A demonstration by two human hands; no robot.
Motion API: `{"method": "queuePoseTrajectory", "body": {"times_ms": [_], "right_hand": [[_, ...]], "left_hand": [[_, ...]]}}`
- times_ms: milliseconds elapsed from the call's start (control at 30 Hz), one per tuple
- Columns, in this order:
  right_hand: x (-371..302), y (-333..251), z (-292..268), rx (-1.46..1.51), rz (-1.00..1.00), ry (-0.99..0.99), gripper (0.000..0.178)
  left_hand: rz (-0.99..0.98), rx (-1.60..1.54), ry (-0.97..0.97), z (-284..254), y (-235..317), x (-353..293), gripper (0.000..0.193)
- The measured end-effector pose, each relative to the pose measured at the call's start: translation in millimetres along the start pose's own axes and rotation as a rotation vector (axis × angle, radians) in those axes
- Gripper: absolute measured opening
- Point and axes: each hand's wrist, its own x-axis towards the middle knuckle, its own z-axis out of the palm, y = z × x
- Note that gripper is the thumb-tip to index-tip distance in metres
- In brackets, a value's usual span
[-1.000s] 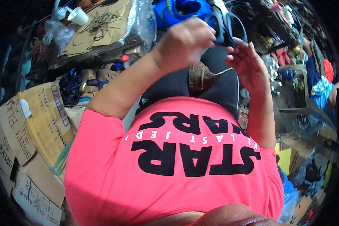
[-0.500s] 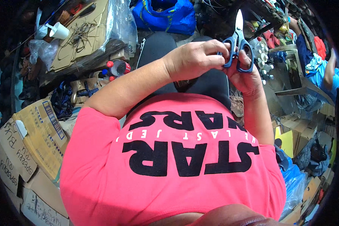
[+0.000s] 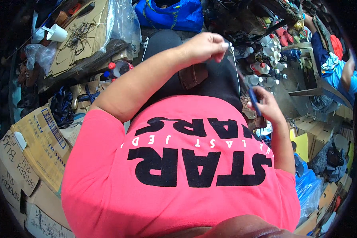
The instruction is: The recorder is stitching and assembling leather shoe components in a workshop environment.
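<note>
My right hand [image 3: 269, 106], low at the right beside my thigh, is closed round the blue handle of a pair of scissors [image 3: 253, 99]. Their blades point up and away, smeared by motion. Higher up, over my lap, my left hand [image 3: 208, 47] is closed with thumb and fingertips pinched together. Whatever it may hold is too small to make out. Below that hand a dark brown leather piece [image 3: 193, 76] with a seam lies between my thighs on the dark trousers [image 3: 162, 51]. Neither hand touches it.
Several plastic bottles [image 3: 261, 68] stand at the right, near a chair [image 3: 311, 91]. Another person in blue [image 3: 347, 83] is at the far right. Ahead sits a blue bag [image 3: 174, 18]. Cardboard sheets [image 3: 81, 35], a white cup [image 3: 56, 33] and cardboard boxes [image 3: 39, 139] fill the left.
My hands have moved apart. The scissors have left the space between them and swung down to the right in my right hand. My left hand has risen slightly, uncovering the brown leather piece.
</note>
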Motion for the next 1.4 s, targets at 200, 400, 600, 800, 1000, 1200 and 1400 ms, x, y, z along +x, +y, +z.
{"method": "queuePoseTrajectory", "body": {"times_ms": [200,400,600,800,1000,1200,1400], "right_hand": [[1.3,-18.0,19.2,-0.221,-0.085,-0.018,0.057],[14.2,-46.1,24.3,-0.285,-0.076,-0.047,0.057],[26.8,-55.6,27.7,-0.345,-0.074,-0.076,0.05],[35.8,-65.4,33.5,-0.41,-0.097,-0.043,0.042],[34.7,-74.0,33.3,-0.462,-0.047,-0.045,0.053],[32.6,-64.2,28.2,-0.508,-0.056,-0.032,0.044],[31.7,-42.1,20.2,-0.227,-0.162,0.059,0.037]], "left_hand": [[0.009,-0.22,0.144,-3.6,25.6,7.4,0.026],[0.018,-0.26,0.155,7.0,32.1,7.7,0.024],[0.011,-0.25,0.171,12.4,35.9,7.5,0.024],[0.035,-0.174,0.156,15.3,34.9,9.1,0.024],[0.019,-0.125,0.197,15.3,35.1,6.6,0.024],[0.261,-0.195,0.195,-11.7,54.7,5.1,0.022],[0.294,0.279,0.519,-138.3,70.8,-39.1,0.02]]}}
